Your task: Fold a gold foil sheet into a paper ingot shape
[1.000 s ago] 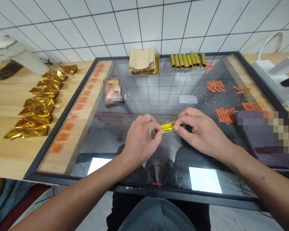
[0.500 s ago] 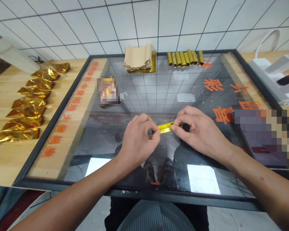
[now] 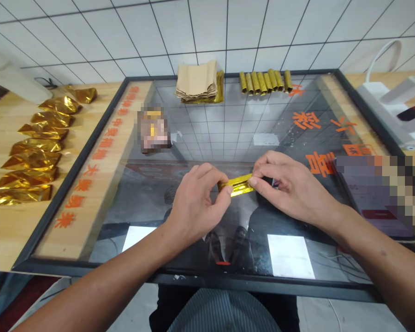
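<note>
Between my two hands is a narrow strip of folded gold foil paper (image 3: 241,184), held over the glass tabletop. My left hand (image 3: 202,198) pinches its left end between thumb and fingers. At the other end, the thumb and fingertips of my right hand (image 3: 280,182) grip it. A dark slit runs along the strip, between its two long gold edges. Both ends are partly hidden by my fingers.
Behind stand a stack of brown and gold paper (image 3: 197,83) and a row of gold paper tubes (image 3: 263,82). A small pixelated packet (image 3: 154,131) lies left of centre. Several folded gold foil pieces (image 3: 34,159) line the left; a phone (image 3: 370,198) lies right.
The gold strip looks wider and opened along its length, with a dark slit now showing. My left thumb has shifted slightly further along it. Both hands stay in nearly the same place.
</note>
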Available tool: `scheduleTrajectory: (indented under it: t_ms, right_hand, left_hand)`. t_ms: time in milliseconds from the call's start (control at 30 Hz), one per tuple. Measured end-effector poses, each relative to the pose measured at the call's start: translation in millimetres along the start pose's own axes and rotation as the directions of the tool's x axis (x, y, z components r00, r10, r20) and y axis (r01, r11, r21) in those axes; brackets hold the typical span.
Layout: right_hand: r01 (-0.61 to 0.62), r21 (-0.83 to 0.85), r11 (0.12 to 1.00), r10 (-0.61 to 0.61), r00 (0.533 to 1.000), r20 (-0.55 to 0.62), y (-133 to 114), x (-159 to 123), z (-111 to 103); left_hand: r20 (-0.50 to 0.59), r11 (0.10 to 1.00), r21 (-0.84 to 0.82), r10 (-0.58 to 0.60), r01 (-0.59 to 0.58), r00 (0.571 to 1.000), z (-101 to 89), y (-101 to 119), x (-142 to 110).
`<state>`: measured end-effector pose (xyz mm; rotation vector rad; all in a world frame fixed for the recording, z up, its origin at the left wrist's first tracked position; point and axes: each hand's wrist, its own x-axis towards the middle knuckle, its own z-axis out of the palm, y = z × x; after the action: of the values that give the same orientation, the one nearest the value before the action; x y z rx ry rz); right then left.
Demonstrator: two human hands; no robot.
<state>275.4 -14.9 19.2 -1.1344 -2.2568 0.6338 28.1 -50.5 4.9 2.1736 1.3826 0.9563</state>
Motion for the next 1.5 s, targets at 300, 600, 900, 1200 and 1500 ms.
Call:
scheduleTrajectory:
  t_ms: [300, 600, 900, 1200, 1500]
  right_hand:
    - [-0.023, 0.033, 0.999, 0.025, 0.997, -0.068, 8.0, 4.0, 2.8]
    - [0.063, 0.032, 0.998, -0.061, 0.996, -0.065, 10.4, 7.6, 3.8]
    - [0.119, -0.102, 0.988, -0.119, 0.993, 0.005, 5.8, 6.5, -3.2]
    - [0.221, -0.141, 0.965, -0.213, 0.974, 0.074, 9.5, 6.3, -10.1]
    - [0.227, -0.205, 0.952, -0.198, 0.968, 0.152, 11.9, 4.8, -14.9]
  left_hand:
    - [-0.056, 0.999, -0.047, 0.009, -0.012, 0.998, -2.4, -15.1, 3.4]
    - [-0.011, 0.999, 0.039, 0.014, -0.013, 1.000, -4.0, -16.6, 7.3]
    - [0.072, 0.979, 0.149, 0.128, -0.137, 0.989, -3.0, -18.5, 6.1]
    - [0.092, 0.971, 0.143, 0.180, -0.192, 0.979, -5.5, -20.5, 6.0]
    - [0.115, 0.950, 0.169, 0.245, -0.262, 0.963, -8.3, -26.3, 3.4]
